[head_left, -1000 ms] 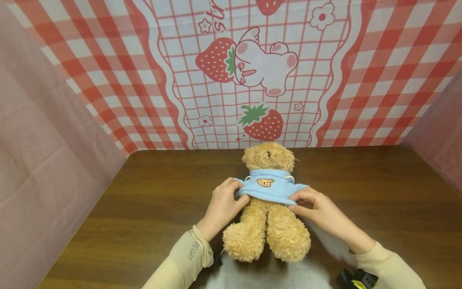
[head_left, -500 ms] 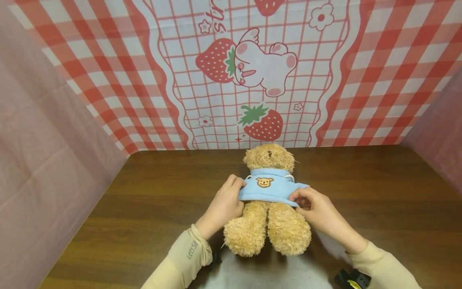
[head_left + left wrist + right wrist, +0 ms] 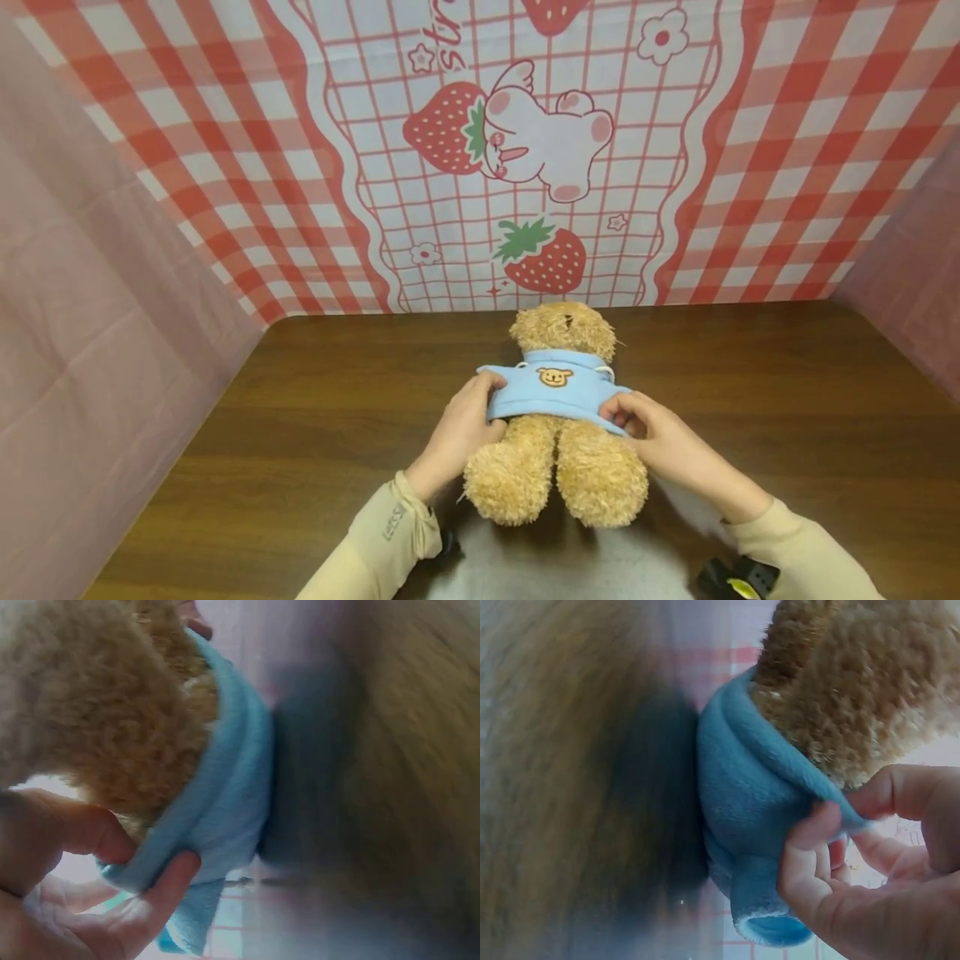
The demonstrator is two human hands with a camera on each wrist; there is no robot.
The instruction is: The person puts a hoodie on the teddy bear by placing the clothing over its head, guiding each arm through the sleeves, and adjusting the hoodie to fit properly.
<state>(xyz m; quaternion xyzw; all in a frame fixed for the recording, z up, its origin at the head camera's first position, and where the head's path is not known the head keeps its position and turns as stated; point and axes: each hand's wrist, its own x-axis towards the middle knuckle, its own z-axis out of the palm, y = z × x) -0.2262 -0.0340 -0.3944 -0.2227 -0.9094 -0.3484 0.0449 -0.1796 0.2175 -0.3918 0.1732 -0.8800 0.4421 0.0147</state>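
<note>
A fuzzy tan teddy bear (image 3: pixel 517 483) lies on its back, legs toward me and head toward the far edge. It wears a light blue sweatshirt (image 3: pixel 553 396) with a small bear face on the chest and white cords at the neck. At the left side of the hem, my left hand (image 3: pixel 467 425) pinches the fabric between thumb and fingers. My right hand (image 3: pixel 652 429) pinches the hem's right corner, pulled out from the fur in the right wrist view. An empty sleeve (image 3: pixel 769 900) hangs below those fingers. The bear's face is mostly out of sight.
The brown wooden table (image 3: pixel 337 400) carries the bear. Behind it rises a red-and-white checked cloth (image 3: pixel 315 167) with strawberries. Pink cloth (image 3: pixel 90 292) hangs on the left. Black straps (image 3: pixel 738 577) sit under the right sleeve.
My left hand has shifted its hold along the hem, and that side now lies lower and straighter. The right hand keeps its pinch. The bear has moved slightly away from me.
</note>
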